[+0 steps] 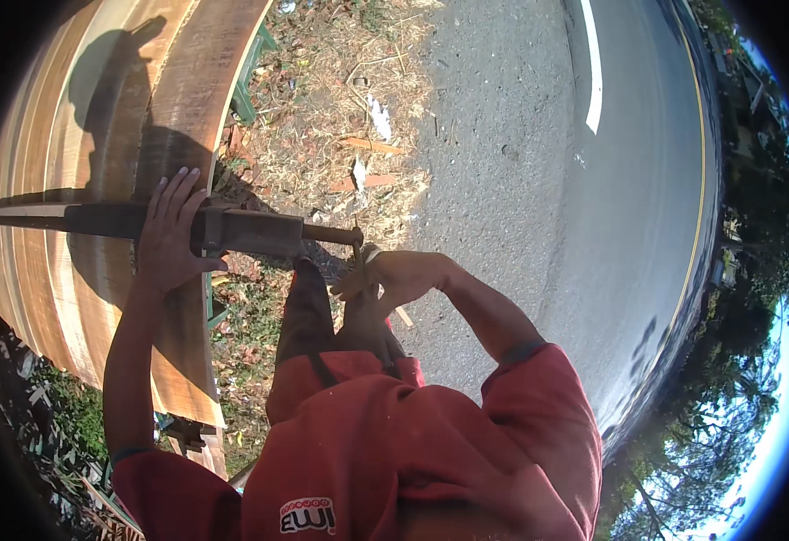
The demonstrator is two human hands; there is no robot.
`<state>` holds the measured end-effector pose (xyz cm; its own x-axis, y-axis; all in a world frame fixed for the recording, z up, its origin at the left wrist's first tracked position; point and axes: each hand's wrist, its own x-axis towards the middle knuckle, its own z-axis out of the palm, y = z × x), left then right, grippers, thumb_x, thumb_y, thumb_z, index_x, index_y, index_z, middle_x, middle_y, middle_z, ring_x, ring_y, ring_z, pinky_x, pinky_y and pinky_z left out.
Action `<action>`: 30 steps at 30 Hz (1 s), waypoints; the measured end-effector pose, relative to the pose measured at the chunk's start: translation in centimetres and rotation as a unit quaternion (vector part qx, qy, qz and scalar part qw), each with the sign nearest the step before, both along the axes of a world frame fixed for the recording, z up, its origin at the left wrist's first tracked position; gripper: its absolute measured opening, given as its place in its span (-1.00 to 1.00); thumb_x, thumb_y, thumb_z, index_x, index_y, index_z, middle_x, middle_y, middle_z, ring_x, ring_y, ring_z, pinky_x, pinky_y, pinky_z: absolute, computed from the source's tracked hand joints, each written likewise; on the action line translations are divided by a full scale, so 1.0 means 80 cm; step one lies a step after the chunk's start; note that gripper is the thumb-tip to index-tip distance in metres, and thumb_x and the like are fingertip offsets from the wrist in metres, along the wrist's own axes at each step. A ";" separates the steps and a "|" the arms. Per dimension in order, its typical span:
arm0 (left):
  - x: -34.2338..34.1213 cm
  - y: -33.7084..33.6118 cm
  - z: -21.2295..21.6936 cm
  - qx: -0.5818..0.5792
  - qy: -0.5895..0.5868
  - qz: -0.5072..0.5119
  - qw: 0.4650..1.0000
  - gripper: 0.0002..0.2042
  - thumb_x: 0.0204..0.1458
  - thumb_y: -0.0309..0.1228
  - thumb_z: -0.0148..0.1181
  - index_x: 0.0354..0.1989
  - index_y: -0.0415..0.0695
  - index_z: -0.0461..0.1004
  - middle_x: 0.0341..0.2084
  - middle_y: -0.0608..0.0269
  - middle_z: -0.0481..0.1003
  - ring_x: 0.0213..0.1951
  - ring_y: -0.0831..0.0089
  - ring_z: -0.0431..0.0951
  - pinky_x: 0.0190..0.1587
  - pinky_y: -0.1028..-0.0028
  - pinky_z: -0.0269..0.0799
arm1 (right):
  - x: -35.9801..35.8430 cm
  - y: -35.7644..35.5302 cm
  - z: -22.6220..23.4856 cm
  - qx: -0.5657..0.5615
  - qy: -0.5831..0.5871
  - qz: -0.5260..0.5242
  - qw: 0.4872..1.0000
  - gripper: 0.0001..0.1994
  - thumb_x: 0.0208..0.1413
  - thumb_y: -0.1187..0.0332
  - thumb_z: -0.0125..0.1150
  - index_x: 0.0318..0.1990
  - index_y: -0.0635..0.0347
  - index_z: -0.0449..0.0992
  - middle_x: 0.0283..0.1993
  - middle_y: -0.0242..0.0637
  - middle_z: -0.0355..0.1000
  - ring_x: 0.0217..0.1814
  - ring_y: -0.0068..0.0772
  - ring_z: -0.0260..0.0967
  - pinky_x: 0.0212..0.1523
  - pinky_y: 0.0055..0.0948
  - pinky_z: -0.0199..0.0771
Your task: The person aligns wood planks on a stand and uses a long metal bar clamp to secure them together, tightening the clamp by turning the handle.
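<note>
A long dark bar clamp (255, 233) lies across wide wooden boards (192, 86) set edge to edge on my left. Over its bar, near the boards' near edge, my left hand (167, 239) rests with fingers stretched out and thumb apart. The clamp's screw (327, 234) sticks out to the right, past the boards. At the screw's end, my right hand (394, 275) is closed round the thin crossbar handle (358, 254). Part of that handle and some of the right fingertips are hidden.
Green supports (247, 86) show beside the boards. Dry grass and leaves (322, 108) cover the ground, with orange-brown wood scraps (365, 182) among them. A gravel shoulder (494, 135) and a paved road (633, 207) run along the right, trees (728, 379) beyond.
</note>
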<state>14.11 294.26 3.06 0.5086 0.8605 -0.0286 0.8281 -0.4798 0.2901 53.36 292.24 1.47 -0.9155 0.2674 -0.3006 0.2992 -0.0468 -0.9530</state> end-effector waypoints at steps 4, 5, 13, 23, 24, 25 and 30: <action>0.000 -0.002 0.005 -0.004 -0.006 0.007 1.000 0.10 -0.64 0.07 0.55 0.24 -0.08 0.22 0.36 0.10 0.14 0.42 0.09 0.05 0.46 0.02 -0.12 | 0.017 -0.033 0.042 0.118 -0.123 -0.193 0.966 -0.51 -0.12 0.00 0.48 -0.12 0.17 0.61 -0.10 -0.21 0.55 -0.19 -0.23 0.56 -0.27 -0.24 0.57; 0.001 -0.005 0.006 -0.011 -0.003 0.012 1.000 0.09 -0.65 0.06 0.56 0.23 -0.08 0.22 0.35 0.10 0.14 0.41 0.09 0.06 0.46 0.02 -0.11 | 0.014 -0.036 0.072 0.216 -0.152 -0.247 0.932 -0.51 -0.13 -0.01 0.50 -0.17 0.18 0.60 -0.15 -0.22 0.55 -0.20 -0.24 0.57 -0.29 -0.26 0.58; 0.003 0.002 0.002 0.019 -0.013 0.006 1.000 -0.02 -0.64 -0.03 0.60 0.11 -0.09 0.27 0.31 0.05 0.19 0.39 0.06 0.11 0.43 -0.04 -0.07 | -0.016 0.030 0.016 0.103 -0.034 -0.538 0.836 -0.47 0.13 -0.13 0.27 -0.25 0.29 0.61 -0.53 -0.24 0.49 -0.53 -0.52 0.45 -0.53 -0.52 0.41; 0.005 0.004 -0.006 0.020 -0.020 0.007 1.000 -0.12 -0.59 -0.07 0.60 0.03 -0.09 0.31 0.29 0.07 0.23 0.36 0.06 0.16 0.41 -0.07 -0.04 | -0.013 0.095 -0.157 -0.284 -0.095 -0.597 0.745 -0.23 0.21 -0.29 -0.03 0.10 0.40 0.46 -0.62 -0.29 0.44 -0.78 -0.65 0.12 -0.73 -0.60 0.08; 0.009 0.006 -0.004 0.018 -0.021 0.007 1.000 -0.13 -0.58 -0.07 0.59 0.02 -0.09 0.31 0.29 0.07 0.23 0.36 0.07 0.17 0.41 -0.06 -0.04 | -0.002 0.087 -0.176 -0.142 -0.090 -0.581 0.796 -0.25 0.24 -0.27 -0.05 0.13 0.38 0.45 -0.57 -0.25 0.47 -0.76 -0.62 0.16 -0.71 -0.57 0.14; 0.011 0.009 -0.001 0.022 -0.029 0.001 0.999 -0.13 -0.57 -0.06 0.59 0.03 -0.08 0.32 0.30 0.07 0.23 0.36 0.08 0.16 0.42 -0.06 -0.05 | 0.010 0.077 -0.194 0.006 -0.077 -0.552 0.830 -0.27 0.26 -0.25 -0.08 0.15 0.36 0.44 -0.53 -0.21 0.49 -0.73 -0.59 0.20 -0.69 -0.54 0.19; -0.011 -0.025 -0.004 0.031 0.001 0.045 0.999 -0.07 -0.43 0.07 0.50 0.19 -0.08 0.28 0.35 0.12 0.16 0.42 0.17 0.05 0.48 0.04 -0.19 | 0.000 0.069 -0.166 -0.228 -0.107 -0.595 0.763 -0.12 0.16 -0.44 -0.19 0.28 0.22 0.28 -0.27 -0.06 0.52 -0.47 -0.41 0.40 -0.50 -0.49 0.37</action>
